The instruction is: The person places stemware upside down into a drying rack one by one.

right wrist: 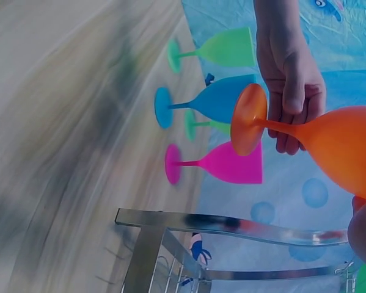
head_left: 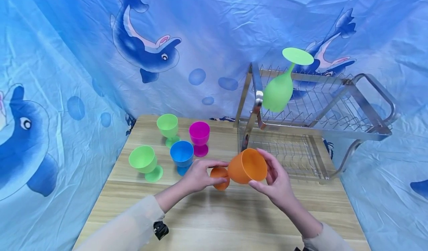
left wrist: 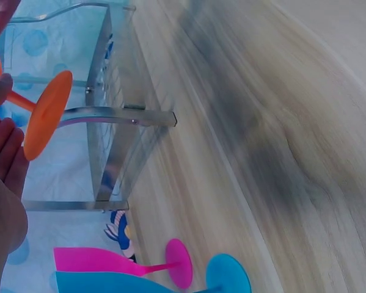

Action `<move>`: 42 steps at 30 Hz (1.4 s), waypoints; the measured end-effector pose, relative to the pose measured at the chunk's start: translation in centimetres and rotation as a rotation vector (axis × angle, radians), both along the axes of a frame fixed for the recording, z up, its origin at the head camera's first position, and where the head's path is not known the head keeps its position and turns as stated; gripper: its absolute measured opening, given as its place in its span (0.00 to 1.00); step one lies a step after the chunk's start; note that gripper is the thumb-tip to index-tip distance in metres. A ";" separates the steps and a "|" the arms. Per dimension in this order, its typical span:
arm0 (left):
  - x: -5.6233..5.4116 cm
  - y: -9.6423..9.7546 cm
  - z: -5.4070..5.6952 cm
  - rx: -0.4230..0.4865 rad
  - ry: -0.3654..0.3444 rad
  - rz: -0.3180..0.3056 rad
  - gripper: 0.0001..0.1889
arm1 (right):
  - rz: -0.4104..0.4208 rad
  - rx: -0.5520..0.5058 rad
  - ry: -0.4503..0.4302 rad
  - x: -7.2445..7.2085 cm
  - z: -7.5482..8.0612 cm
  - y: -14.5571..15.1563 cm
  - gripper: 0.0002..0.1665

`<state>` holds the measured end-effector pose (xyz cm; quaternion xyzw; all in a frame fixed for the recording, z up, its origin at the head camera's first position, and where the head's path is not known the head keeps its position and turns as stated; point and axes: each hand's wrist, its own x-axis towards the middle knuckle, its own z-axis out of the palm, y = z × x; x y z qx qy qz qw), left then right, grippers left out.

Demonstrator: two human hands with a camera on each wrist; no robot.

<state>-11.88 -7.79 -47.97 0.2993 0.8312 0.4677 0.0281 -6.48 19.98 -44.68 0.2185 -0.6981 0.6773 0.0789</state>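
Both hands hold an orange plastic goblet (head_left: 238, 169) above the table, tilted with its mouth toward the right hand. My left hand (head_left: 200, 175) has its thumb and fingers at the stem, close to the round foot (left wrist: 49, 116). My right hand (head_left: 276, 181) grips the bowl near the rim, thumb on the near side and fingers on the far side. In the right wrist view the goblet (right wrist: 347, 146) lies sideways, its stem passing in front of the left fingers. Just left of the left hand stands a blue goblet (head_left: 182, 153).
A magenta goblet (head_left: 199, 134) and two green goblets (head_left: 143, 160) stand upright at the left on the wooden table (head_left: 207, 221). At the back right is a two-tier metal dish rack (head_left: 321, 128), with a green goblet (head_left: 278, 91) upside down on its upper tier.
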 end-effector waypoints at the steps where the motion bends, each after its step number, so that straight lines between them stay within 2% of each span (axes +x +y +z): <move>1: 0.0 0.1 0.0 0.007 0.008 0.006 0.22 | -0.001 -0.002 0.000 -0.1 0.0 -0.1 0.51; 10: -0.4 0.6 0.2 0.061 0.009 0.020 0.17 | -0.001 -0.024 -0.040 -0.6 0.2 -0.6 0.50; 17: -0.5 0.6 0.4 0.054 -0.039 0.039 0.16 | 0.000 -0.030 -0.055 -0.9 0.4 -1.0 0.49; 24: -0.5 0.5 0.0 0.070 -0.087 0.059 0.15 | 0.004 -0.009 -0.045 -1.4 0.6 -1.4 0.50; 35: -0.7 -0.3 -0.4 0.110 -0.053 0.057 0.13 | 0.045 0.017 -0.039 -2.0 0.5 -1.7 0.51; 38: -0.9 -0.8 -0.2 0.097 -0.053 0.050 0.12 | 0.060 0.081 -0.033 -2.2 0.8 -1.4 0.55; 42: -1.4 -1.8 0.4 0.057 -0.070 0.013 0.12 | 0.079 0.249 0.003 -2.6 1.5 -0.6 0.61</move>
